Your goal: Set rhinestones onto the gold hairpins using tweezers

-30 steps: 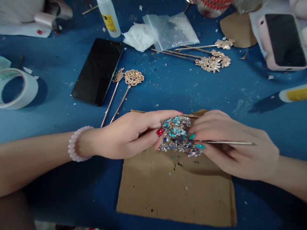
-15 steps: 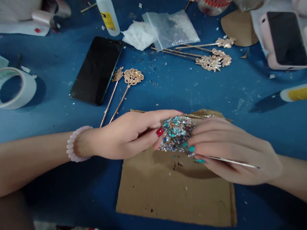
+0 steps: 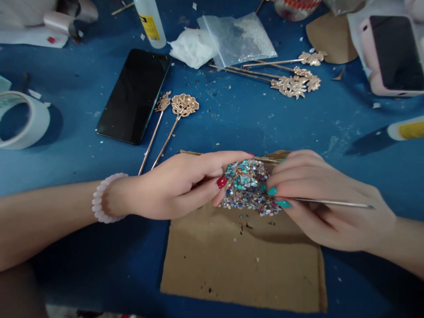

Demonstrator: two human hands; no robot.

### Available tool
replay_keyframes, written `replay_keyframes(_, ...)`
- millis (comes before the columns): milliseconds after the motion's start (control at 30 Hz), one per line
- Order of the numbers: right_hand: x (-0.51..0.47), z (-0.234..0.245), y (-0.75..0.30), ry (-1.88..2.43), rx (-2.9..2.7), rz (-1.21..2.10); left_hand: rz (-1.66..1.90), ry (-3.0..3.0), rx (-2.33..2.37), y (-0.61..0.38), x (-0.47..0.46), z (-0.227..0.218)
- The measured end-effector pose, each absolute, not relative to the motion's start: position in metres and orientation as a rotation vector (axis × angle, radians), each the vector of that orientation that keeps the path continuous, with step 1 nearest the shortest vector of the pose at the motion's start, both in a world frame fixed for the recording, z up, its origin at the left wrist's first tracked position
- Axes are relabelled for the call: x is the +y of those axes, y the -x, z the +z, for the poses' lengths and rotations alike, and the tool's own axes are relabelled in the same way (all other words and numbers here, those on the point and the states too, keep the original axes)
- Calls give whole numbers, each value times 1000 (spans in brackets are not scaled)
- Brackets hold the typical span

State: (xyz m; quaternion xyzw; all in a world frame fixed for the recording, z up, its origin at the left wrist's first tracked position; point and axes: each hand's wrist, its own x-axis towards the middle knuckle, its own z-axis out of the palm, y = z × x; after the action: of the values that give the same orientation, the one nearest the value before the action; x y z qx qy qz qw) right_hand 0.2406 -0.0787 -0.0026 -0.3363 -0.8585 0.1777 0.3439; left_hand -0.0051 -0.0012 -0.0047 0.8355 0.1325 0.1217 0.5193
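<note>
My left hand (image 3: 179, 185) is closed on the left side of a small piece (image 3: 248, 185) covered in turquoise, white and purple chips, with gold wire-like lines in it. From the right, my right hand (image 3: 331, 198) pinches a thin metal tool (image 3: 334, 202) between thumb and fingers. The tool's working tip is hidden by the fingertips at the right edge of the chip-covered piece. Both hands are above a brown cardboard sheet (image 3: 241, 265), which has dark specks and a few loose chips on it.
Two gold flower hairpins (image 3: 184, 105) lie beside a black phone (image 3: 134, 97). Farther back are several more gold hairpins (image 3: 291, 86), a clear zip bag (image 3: 241, 37) and a glue bottle (image 3: 151, 24). A tape roll (image 3: 36, 121) is at left, a pink-cased phone (image 3: 394, 55) at right.
My right hand has shifted slightly up and right, and the tool has tilted nearer to level. More of the chip-covered piece's lower right now shows. My left hand has barely moved.
</note>
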Motion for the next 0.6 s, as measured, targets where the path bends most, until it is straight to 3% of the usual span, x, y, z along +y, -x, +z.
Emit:
replay_keyframes(400, -85, -11, -238, 1029, -2049, 430, 290, -1965, 317, 7, -2, -7)
replay_keyframes(600, -80, -4, -243, 897, -2202, 523, 293, -1979, 323, 6, -2, -7)
